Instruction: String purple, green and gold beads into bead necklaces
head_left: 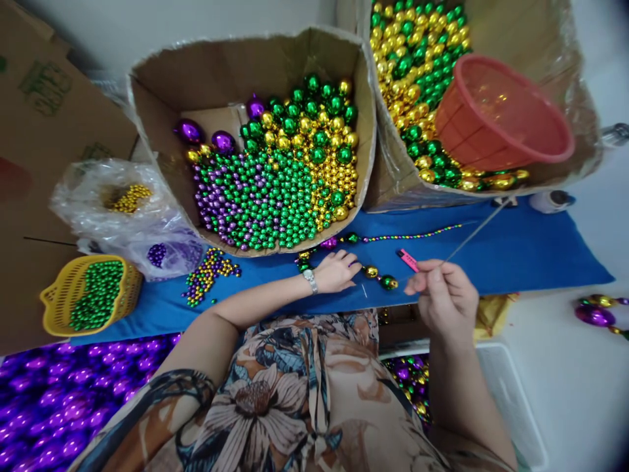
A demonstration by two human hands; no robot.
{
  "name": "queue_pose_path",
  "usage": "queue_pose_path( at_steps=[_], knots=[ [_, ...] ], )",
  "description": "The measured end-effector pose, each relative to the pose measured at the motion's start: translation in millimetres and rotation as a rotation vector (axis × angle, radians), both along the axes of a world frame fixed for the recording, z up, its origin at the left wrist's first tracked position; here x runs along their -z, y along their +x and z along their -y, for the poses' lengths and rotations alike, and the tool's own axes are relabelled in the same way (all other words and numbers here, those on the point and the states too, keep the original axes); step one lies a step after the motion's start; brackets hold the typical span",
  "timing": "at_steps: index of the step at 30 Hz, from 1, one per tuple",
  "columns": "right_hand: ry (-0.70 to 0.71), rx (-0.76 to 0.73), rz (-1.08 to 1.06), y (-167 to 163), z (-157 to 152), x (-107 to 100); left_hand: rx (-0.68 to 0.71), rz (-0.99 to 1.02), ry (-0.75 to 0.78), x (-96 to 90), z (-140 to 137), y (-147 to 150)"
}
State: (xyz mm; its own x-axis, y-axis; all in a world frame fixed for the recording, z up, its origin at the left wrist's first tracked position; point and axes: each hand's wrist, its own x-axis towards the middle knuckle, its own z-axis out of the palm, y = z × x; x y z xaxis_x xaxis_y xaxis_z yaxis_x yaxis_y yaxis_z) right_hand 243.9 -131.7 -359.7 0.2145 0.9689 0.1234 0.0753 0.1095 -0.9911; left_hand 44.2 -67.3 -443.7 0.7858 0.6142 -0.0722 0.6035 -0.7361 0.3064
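Note:
My left hand (337, 271) lies palm down on the blue cloth with its fingers stretched over a bead string. Large gold beads (371, 271) and a dark green bead (389, 282) stick out to the right of its fingertips. My right hand (447, 295) is raised above the cloth's front edge, thumb and finger pinched on a thin pale thread (474, 233). The thread slants up and right towards the far edge. A pink lighter (407, 259) lies just left of my right hand. A strand of small beads (413, 235) stretches along the cloth behind.
Two large cardboard boxes of beads, the left box (369, 131) and the right box (590, 124), stand at the back. A red basket (491, 131) sits in the right one. Loose small beads (209, 275) and a yellow basket (54, 314) are at left; a white bin (515, 400) is below right.

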Motion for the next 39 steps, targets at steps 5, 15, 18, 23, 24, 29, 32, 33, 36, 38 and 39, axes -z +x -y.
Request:
queue_pose_path(
  at_steps=[5,15,18,23,24,29,32,33,36,38,39],
  knots=[
    [0.135,0.187,-0.122,20.1,-21.5,-9.2,0.034,-0.070,-0.047,-4.2,24.2,-26.9],
    [0.195,0.278,-0.183,38.6,-35.7,-1.0,-0.026,-0.196,-0.001,-22.8,48.7,-103.9],
    [0.125,0.162,-0.173,16.2,-27.0,-3.3,-0.099,-0.190,0.008,-33.7,45.6,-98.5],
    [0.082,0.067,-0.152,-11.2,-19.3,-9.1,-0.089,0.035,0.112,-26.5,42.1,-44.1],
    [0.086,0.064,-0.157,-12.0,-19.7,-9.9,-0.066,0.041,0.111,-21.5,42.4,-32.7],
    [0.163,0.182,-0.212,12.0,-31.2,-4.9,-0.067,-0.140,0.008,0.2,42.9,-11.8],
    [0.149,0.323,-0.263,38.5,-41.7,7.5,-0.099,-0.155,0.000,5.1,44.0,-22.5],
    [0.125,0.365,-0.276,47.0,-44.9,11.9,-0.109,-0.149,-0.001,6.1,45.0,-27.0],
    [0.099,0.477,-0.268,68.3,-53.2,20.9,-0.113,-0.125,0.002,8.6,48.5,-39.8],
    [0.107,0.512,-0.259,78.4,-58.1,21.9,-0.101,-0.115,0.020,9.8,49.9,-48.1],
    [0.103,0.519,-0.261,82.1,-60.6,21.2,-0.087,-0.111,0.031,10.0,49.8,-52.4]
  ],
)
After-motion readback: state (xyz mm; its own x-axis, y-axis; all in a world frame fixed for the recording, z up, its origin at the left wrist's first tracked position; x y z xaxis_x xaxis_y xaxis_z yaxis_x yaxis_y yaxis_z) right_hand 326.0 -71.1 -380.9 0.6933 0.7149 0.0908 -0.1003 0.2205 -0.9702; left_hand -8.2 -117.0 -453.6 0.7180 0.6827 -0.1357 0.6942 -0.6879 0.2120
